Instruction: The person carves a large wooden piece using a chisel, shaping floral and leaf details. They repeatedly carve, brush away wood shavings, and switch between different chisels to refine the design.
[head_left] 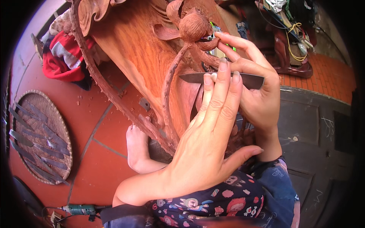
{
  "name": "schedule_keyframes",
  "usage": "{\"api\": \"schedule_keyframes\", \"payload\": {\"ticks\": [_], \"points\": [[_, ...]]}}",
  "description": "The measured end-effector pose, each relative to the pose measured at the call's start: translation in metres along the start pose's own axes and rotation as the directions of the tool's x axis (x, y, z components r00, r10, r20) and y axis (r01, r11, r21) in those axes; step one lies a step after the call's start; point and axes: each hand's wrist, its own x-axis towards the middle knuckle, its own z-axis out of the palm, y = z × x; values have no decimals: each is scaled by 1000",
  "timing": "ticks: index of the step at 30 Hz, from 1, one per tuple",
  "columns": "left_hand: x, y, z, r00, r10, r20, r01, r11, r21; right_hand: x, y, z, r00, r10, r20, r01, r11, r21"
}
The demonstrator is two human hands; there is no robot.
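Note:
A carved reddish wooden piece fills the upper middle, with a rounded flower-like bud (194, 26) on a curving stem (170, 83). A flat, dark metal blade (192, 78) lies across the work just below the bud. My left hand (207, 121) reaches up from the lower left. Its straight fingers rest over the blade and its thumb points out to the side. Behind it, my right hand (262, 83) has the blade against its palm, index and middle fingertips touching a curled petal (209, 45). Its thumb is mostly hidden by the left fingers.
A round woven tray (62, 133) of several metal blades sits on the red tiled floor to the left. A green power tool (80, 209) is at the lower left, red cloth (62, 60) at the upper left. A dark panelled board (304, 117) lies right.

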Motion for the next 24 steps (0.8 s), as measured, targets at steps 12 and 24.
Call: {"api": "schedule_keyframes", "payload": {"ticks": [12, 24], "points": [[12, -9, 5, 998, 61, -34, -61, 998, -18, 13, -8, -6, 996, 81, 31, -80, 996, -42], [12, -8, 8, 994, 72, -86, -77, 996, -47, 21, -13, -17, 979, 86, 183, -70, 993, -92]]}}
